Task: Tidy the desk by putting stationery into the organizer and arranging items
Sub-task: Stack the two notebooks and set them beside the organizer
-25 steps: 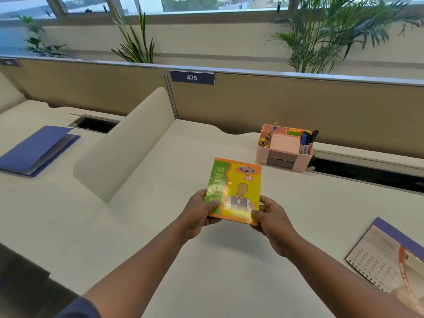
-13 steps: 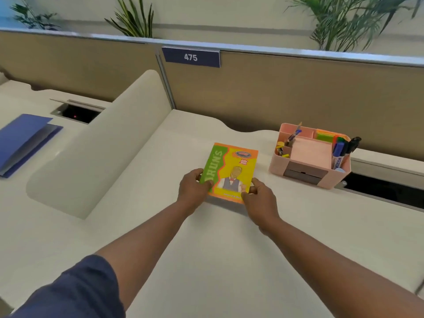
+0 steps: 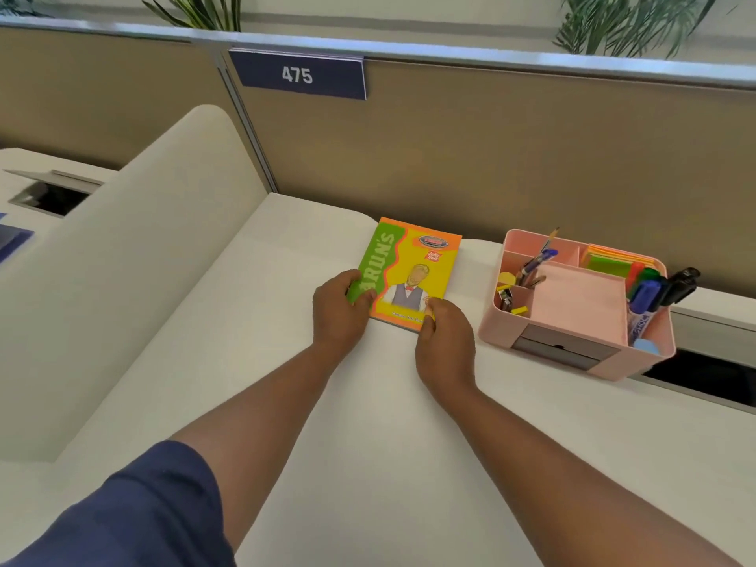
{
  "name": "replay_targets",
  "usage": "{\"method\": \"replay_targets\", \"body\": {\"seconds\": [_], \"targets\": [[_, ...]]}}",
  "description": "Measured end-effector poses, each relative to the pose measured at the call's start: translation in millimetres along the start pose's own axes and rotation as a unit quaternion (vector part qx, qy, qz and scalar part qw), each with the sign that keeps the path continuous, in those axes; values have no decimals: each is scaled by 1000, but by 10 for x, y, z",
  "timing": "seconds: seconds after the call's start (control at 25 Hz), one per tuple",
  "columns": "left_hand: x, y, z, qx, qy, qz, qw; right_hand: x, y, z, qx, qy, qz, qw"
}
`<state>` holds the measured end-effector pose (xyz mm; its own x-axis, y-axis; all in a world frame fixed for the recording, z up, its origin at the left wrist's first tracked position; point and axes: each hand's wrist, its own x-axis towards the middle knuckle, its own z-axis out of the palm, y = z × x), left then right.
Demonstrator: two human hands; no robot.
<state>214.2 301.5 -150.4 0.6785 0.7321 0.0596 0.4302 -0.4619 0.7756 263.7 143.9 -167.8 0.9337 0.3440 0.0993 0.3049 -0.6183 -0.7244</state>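
Note:
A small yellow, green and orange book [image 3: 413,272] lies flat on the white desk [image 3: 368,423], close to the back partition. My left hand [image 3: 339,308] grips its near left corner. My right hand [image 3: 444,341] holds its near right corner, thumb on the cover. To the right of the book stands a pink desk organizer [image 3: 572,354] with pens, markers [image 3: 644,298], sticky notes [image 3: 613,261] and a pink notepad in its compartments.
A curved cream divider [image 3: 135,255] rises on the left. The brown partition with a "475" sign [image 3: 298,74] closes the back. A cable slot [image 3: 703,378] opens in the desk behind the organizer; another slot [image 3: 49,196] sits far left.
Both hands carried the book away from me and lowered it from mid-air onto the desk, left of the organizer. The camera leaned forward and down.

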Motion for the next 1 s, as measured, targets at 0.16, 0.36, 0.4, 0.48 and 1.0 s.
{"method": "replay_targets", "body": {"seconds": [0.16,0.36,0.4,0.48,1.0], "targets": [[55,-87,98,16,29,20,999,43,92,89,-94,-4,-30,995],[73,-85,129,38,38,46,997,0,57,81,-109,-15,-34,993],[72,-89,137,45,39,54,997,-6,52,76,-109,-16,-33,993],[72,-98,152,60,37,78,994,-10,33,72,-114,-15,-36,993],[4,-210,212,95,35,67,993,-127,37,19,-123,-55,-53,989]]}}
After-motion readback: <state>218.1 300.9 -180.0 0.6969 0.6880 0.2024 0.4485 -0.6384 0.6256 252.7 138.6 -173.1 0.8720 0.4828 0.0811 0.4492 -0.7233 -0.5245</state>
